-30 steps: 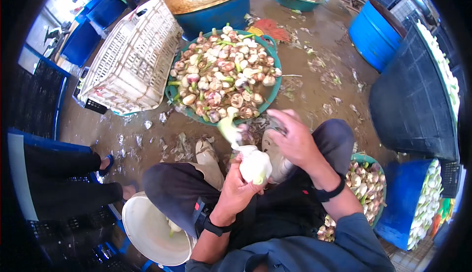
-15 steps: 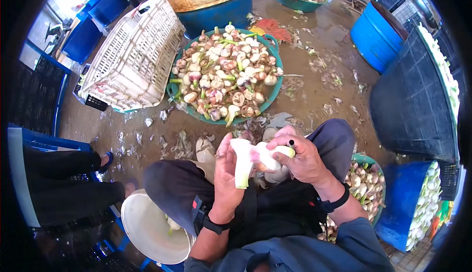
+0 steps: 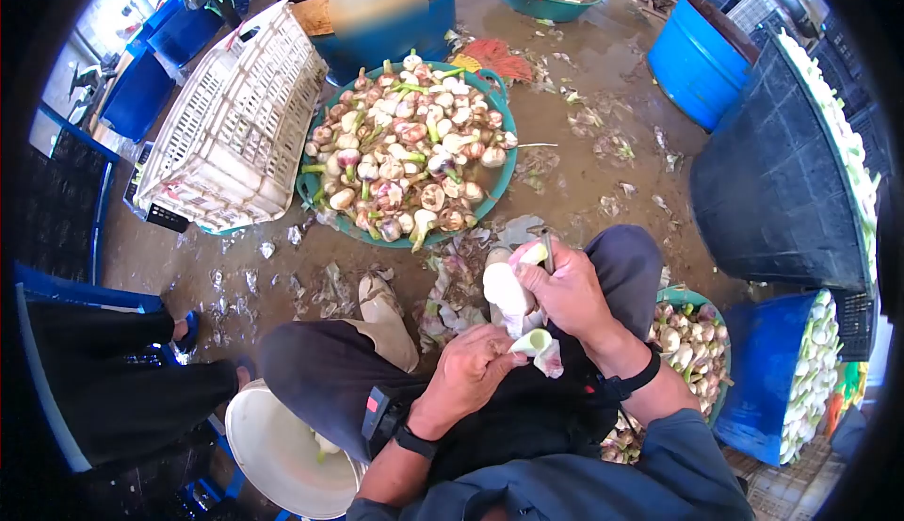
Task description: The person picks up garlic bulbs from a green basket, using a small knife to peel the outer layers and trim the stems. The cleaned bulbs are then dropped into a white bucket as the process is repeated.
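Note:
My right hand [image 3: 573, 288] is closed around a white garlic bulb [image 3: 505, 288] with a short pale-green stem [image 3: 535, 255]. A thin dark tool [image 3: 548, 250], possibly a knife handle, shows between the same fingers. Just below, my left hand [image 3: 469, 368] pinches a curled, pale-green strip of garlic peel [image 3: 533, 342] with a pinkish, ragged end. Whether the peel still touches the bulb is hard to make out. Both hands are above my lap, between my knees. A wide green basin [image 3: 504, 192] heaped with untrimmed garlic bulbs stands on the floor in front of me.
A white bucket [image 3: 247, 446] holding a little garlic is at my left. At my right are another garlic basin [image 3: 723, 333], a blue container [image 3: 753, 370] and a large black tub [image 3: 782, 182]. A white crate [image 3: 235, 116] stands front left. Someone's legs [image 3: 122, 352] are at left.
My left hand has gone from loosely supporting the white stalk to pinching a strip of peel, lower down. My right hand has lifted the bulb slightly. The view has shifted a little.

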Available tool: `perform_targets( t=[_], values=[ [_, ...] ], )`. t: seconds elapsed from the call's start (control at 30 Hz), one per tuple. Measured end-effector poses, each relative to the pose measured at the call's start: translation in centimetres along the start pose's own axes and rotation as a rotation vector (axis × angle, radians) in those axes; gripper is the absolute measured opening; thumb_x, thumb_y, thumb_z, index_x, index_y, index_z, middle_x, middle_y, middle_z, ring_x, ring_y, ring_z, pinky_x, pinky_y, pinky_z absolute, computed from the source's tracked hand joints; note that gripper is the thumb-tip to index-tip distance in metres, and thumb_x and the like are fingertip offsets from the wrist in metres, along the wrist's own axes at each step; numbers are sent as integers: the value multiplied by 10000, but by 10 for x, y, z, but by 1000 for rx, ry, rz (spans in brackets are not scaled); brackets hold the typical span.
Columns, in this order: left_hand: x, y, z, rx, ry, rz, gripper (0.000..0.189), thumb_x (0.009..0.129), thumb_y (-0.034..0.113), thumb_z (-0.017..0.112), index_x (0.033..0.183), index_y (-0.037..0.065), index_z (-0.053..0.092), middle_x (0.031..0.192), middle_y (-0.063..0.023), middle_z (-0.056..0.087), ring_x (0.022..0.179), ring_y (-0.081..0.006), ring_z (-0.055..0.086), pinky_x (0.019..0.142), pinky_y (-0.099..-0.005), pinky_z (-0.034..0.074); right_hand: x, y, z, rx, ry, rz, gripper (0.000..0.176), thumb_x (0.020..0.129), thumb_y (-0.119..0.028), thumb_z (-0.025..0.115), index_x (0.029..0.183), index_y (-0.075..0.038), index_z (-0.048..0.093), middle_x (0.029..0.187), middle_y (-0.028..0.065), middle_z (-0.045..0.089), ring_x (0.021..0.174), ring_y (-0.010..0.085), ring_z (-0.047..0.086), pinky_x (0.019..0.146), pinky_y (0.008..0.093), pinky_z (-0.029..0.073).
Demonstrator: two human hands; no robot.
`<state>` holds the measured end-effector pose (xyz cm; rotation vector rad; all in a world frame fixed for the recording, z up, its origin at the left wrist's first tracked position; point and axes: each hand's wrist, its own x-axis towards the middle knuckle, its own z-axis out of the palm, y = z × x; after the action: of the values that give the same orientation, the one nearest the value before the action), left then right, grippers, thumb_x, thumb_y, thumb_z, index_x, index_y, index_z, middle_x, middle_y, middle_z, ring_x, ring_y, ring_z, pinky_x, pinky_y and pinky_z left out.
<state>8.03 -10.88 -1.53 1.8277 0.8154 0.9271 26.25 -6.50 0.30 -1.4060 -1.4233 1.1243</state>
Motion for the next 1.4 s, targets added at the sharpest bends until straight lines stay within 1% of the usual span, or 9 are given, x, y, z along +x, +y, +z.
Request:
perform_targets(
  t=[0.13,0.23,0.53,0.67,0.77,0.83,1.0,1.3,1.4],
  values=[
    [-13,-11,10,33,-329,-9,114,782,88,688,813,-1,624,760,-139,586,715,-317,590,637,-389,473,13,4,-4,690,192,249,136,909,-126,599,949,0,570,814,69,635,660,116,608,587,254,518],
    [-17,-12,17,82,-231,-97,134,783,118,693,814,2,634,770,-141,599,736,-329,598,649,-393,475,18,-12,-10,717,161,254,145,901,-141,619,938,-9,571,806,60,632,643,108,599,555,243,502],
    [5,0,-11,0,412,-168,522,652,47,800,1118,43,564,1104,-130,541,869,-230,587,686,-307,517,14,-22,-3,218,2,175,181,842,-142,652,952,-8,600,802,27,649,729,98,602,649,270,502],
    [6,-10,-13,-70,441,-292,276,680,-79,715,886,23,563,999,-80,540,877,-159,551,706,-263,485,11,-44,3,102,-112,228,262,818,-142,664,1012,15,583,831,71,660,728,128,626,647,306,515],
    [2,-28,-20,-111,469,-72,175,759,-161,584,864,-21,571,918,-57,539,794,-120,562,684,-230,502,14,-9,22,99,-10,79,238,792,-195,677,837,15,576,693,91,624,641,119,579,575,317,476],
    [4,-17,-24,-82,485,-83,103,762,-109,611,808,-20,591,840,-88,561,826,-200,555,739,-308,455,13,-12,21,99,-29,95,247,794,-203,679,819,13,563,684,119,615,629,157,586,590,344,472],
    [4,-19,-29,516,418,221,40,815,-45,591,814,-19,560,805,-125,563,776,-271,557,716,-364,457,7,-12,24,118,27,91,275,803,-227,679,804,15,549,669,127,603,616,184,583,598,366,463],
    [-2,-7,-24,445,308,214,43,813,-12,589,808,30,588,803,-130,597,754,-309,576,693,-398,478,6,-11,30,175,50,167,170,807,-173,662,851,-19,606,705,52,639,613,121,597,555,299,490],
    [-6,-16,-16,410,-15,250,94,793,7,573,867,35,623,840,-110,612,794,-302,601,692,-395,497,16,-6,32,545,95,325,138,835,-143,654,907,-34,611,755,31,646,633,114,607,559,289,499]
  ],
)
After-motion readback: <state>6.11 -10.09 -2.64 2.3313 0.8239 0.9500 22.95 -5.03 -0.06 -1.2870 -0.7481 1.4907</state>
